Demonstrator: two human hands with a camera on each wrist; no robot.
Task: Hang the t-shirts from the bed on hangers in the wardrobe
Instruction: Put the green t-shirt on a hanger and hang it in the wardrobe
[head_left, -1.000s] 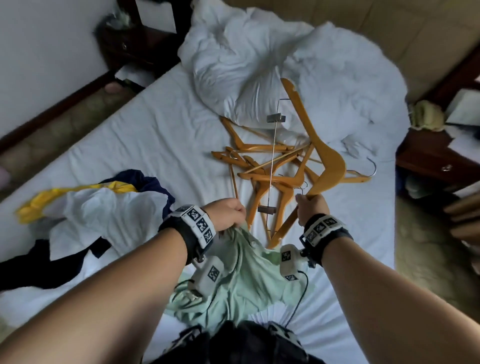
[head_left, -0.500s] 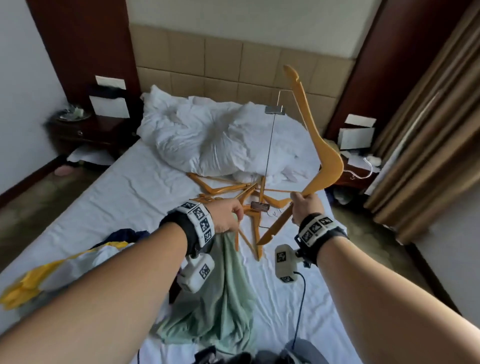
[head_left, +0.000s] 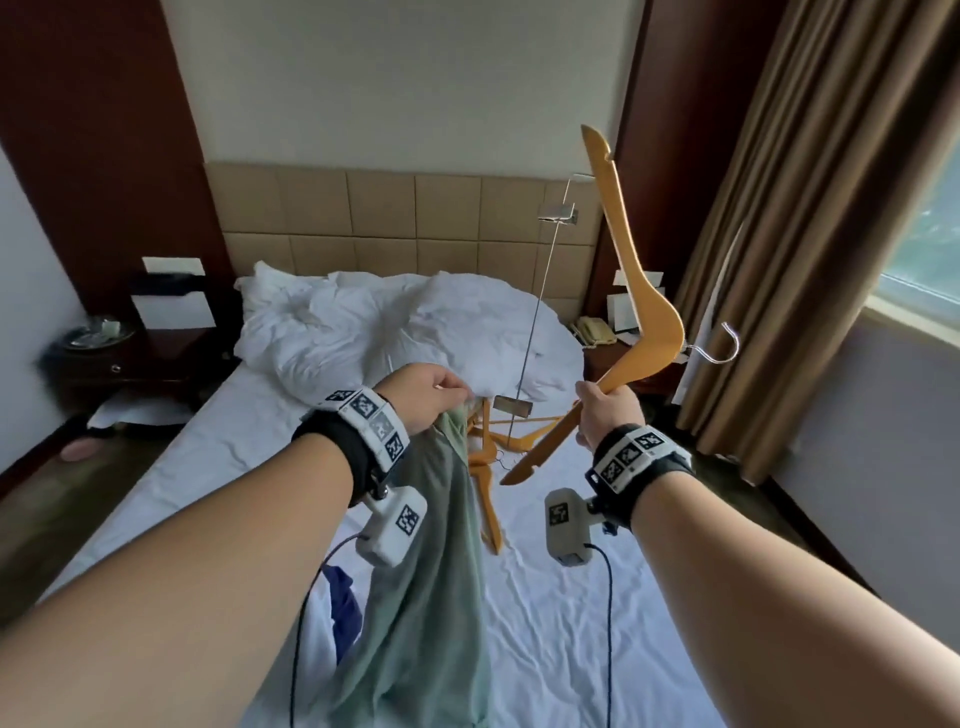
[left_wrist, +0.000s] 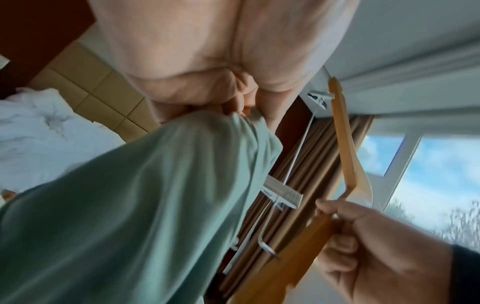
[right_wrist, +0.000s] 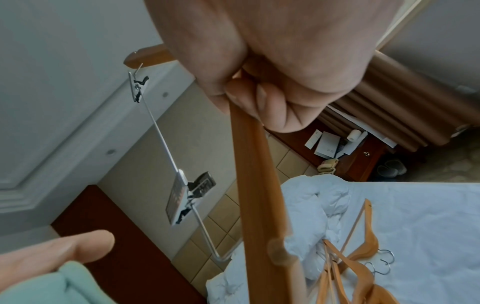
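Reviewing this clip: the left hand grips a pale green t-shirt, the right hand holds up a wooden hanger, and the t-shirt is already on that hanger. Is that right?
Not quite. The t-shirt is not on the hanger yet: the head view shows it hanging from the left hand, apart from the bare hanger gripped by the right hand. The rest holds.

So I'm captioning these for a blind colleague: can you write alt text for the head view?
Over a white bed, the left hand holds up a pale green t-shirt by its top while the right hand grips one arm of a wooden clip hanger, tilted upright. More wooden hangers lie on the sheet before a crumpled white duvet.
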